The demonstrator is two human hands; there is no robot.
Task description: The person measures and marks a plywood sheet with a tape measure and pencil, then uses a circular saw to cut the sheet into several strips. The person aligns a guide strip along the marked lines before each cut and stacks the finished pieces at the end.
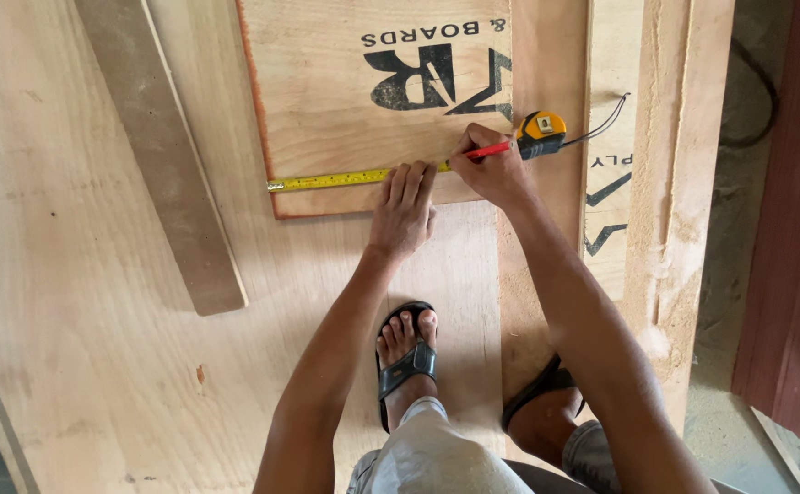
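Observation:
A plywood board (327, 110) with a reddish edge and black printed marks lies on larger plywood sheets. A yellow tape measure blade (336, 180) runs across its near edge, hooked at the left corner, with its yellow and black case (541, 134) at the right. My left hand (404, 212) presses flat on the blade, fingers together. My right hand (489, 167) grips a red pencil (490, 149) with its tip at the blade, just right of my left fingers.
A long grey-brown plank (167, 174) lies diagonally at the left. More plywood strips (670, 183) are stacked at the right, beside a dark red board (798, 229). My feet in black sandals (406, 361) stand on the sheet below my hands.

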